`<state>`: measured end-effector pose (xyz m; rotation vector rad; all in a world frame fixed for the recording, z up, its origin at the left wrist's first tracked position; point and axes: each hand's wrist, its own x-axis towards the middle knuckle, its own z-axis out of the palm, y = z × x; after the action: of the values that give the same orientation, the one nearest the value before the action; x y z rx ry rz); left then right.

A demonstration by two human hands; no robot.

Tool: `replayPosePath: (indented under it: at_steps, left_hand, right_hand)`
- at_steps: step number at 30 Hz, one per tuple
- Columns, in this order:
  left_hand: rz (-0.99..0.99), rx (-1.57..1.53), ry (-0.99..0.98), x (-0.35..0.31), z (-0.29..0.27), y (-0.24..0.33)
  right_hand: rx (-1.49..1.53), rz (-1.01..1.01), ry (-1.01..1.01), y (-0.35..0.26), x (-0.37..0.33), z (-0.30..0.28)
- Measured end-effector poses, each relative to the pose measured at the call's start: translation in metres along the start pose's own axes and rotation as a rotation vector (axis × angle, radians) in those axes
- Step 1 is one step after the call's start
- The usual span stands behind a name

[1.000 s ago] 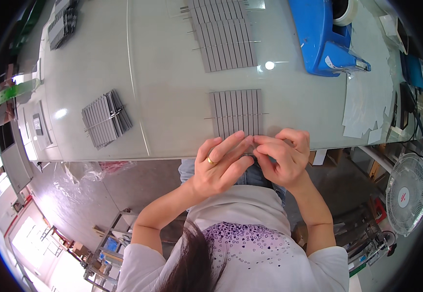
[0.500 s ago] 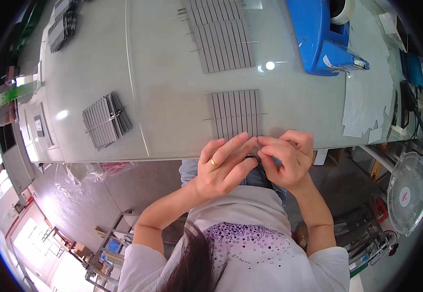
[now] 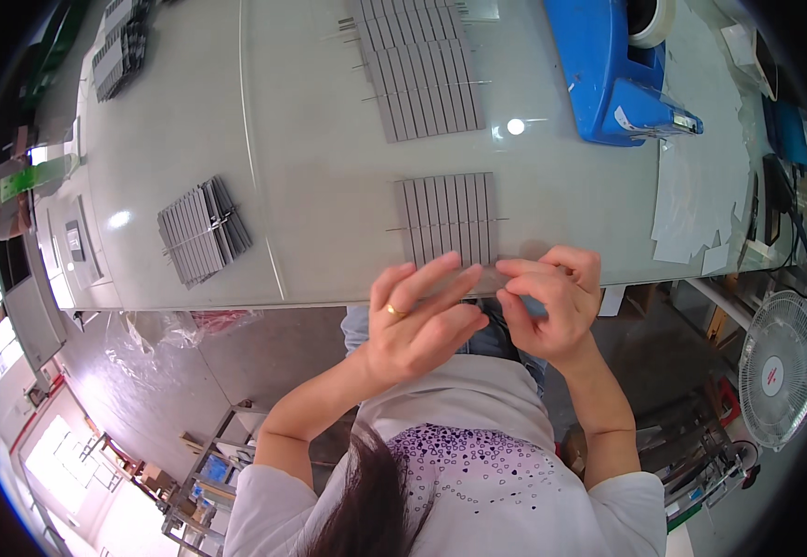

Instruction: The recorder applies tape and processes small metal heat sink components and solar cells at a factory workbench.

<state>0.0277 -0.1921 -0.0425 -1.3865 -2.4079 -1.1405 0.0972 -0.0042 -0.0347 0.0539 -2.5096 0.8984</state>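
Observation:
Close to the table's front edge, my left hand (image 3: pixel 422 320), with a ring on one finger, has its fingers stretched out and spread, and I see nothing held in it. Beside it, my right hand (image 3: pixel 557 306) has its fingers curled inward in a pinch. A faint clear patch shows at its fingertips, too small to make out. Just beyond the hands lies a panel of narrow grey strips (image 3: pixel 447 204), laid side by side with a thin rod across them; my left fingers cover its near edge.
More grey strip panels (image 3: pixel 427 93) lie farther back. At the left is a fanned stack of grey strips (image 3: pixel 204 227), with another stack (image 3: pixel 120 60) at the far left. A blue tape dispenser (image 3: pixel 598 84) stands back right, near white paper (image 3: pixel 701 200). A fan (image 3: pixel 775 371) is off the right edge.
My left hand has shifted slightly left, and its fingertips have come away from the right hand's. The right hand has hardly moved. The strip panels lie as before.

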Motion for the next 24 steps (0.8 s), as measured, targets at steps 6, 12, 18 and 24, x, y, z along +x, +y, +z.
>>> replayPosePath:
  at_steps: [6, 12, 18, 24]
  left_hand:
    - [-0.406, -0.123, 0.182, 0.014, -0.021, -0.006]
    - [-0.536, 0.029, 0.167, 0.027, -0.023, -0.011]
    - [-0.570, 0.083, 0.147, 0.036, -0.018, -0.014]
    - [-0.523, 0.150, 0.130, 0.039, -0.014, -0.018]
  right_hand:
    - [0.070, 0.152, -0.078, -0.007, 0.026, -0.002]
    - [-0.056, 0.208, -0.052, -0.004, 0.042, 0.019]
    - [-0.112, 0.235, 0.000, -0.004, 0.040, 0.020]
    - [-0.100, 0.280, 0.015, -0.005, 0.043, 0.019]
